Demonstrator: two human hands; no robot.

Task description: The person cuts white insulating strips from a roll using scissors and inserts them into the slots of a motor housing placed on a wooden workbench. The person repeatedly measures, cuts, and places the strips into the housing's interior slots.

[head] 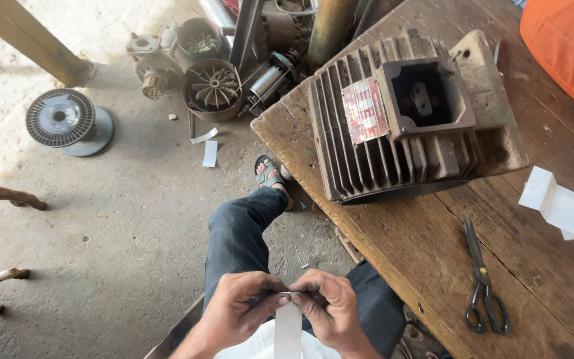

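Both hands, left hand [234,309] and right hand [330,309], fingers pinching white paper strip [287,329] top edge; strip's lower end cut off. Scissors [484,282] on wooden surface [426,252], right of fingers.

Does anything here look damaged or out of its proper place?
Yes. The finned motor housing on the wooden table has its terminal box open, without a cover. Paper scraps lie on the floor. Both hands pinch a white strip.
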